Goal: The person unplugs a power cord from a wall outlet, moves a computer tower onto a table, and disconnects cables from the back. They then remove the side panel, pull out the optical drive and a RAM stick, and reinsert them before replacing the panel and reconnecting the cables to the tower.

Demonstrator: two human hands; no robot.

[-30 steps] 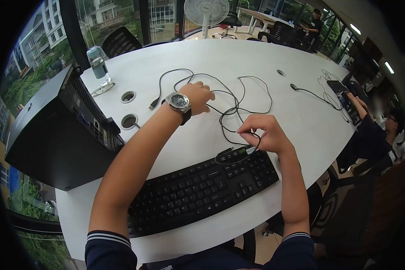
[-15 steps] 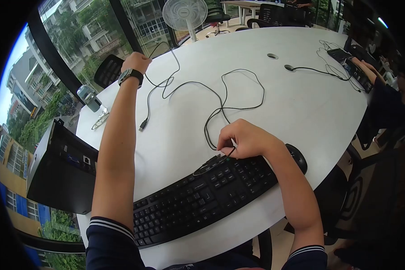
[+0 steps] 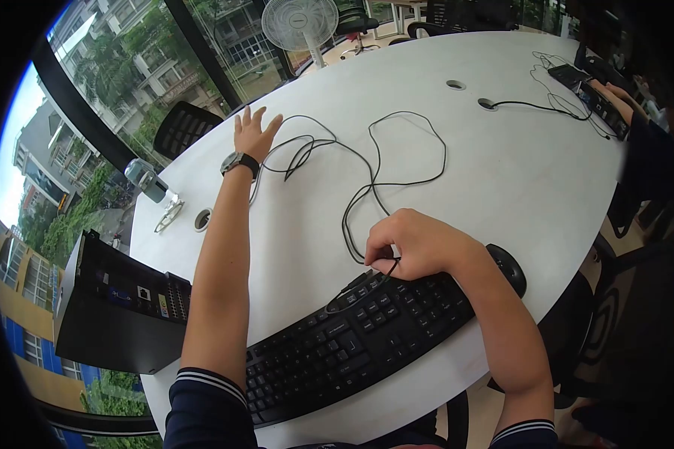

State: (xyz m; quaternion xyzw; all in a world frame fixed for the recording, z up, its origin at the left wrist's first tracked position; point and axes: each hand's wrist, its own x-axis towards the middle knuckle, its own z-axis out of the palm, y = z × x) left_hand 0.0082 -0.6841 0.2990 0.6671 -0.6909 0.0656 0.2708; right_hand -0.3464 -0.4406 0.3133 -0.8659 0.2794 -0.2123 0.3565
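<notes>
Left hand (image 3: 254, 133) stretched out, grip wide; right hand (image 3: 416, 243) curled, grip pinching cable (image 3: 343, 224)

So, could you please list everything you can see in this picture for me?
table: one, white, under everything
keyboard: one, black, near edge
cable: one, black, looped mid-table
mouse: one, black, right of keyboard
computer case: one, black, left edge
bottle: one, clear, far left
fan: one, white, beyond table
co-worker's hand: one, far right table edge
left hand: one, open, beside cable loops
right hand: one, pinching cable at keyboard
</notes>
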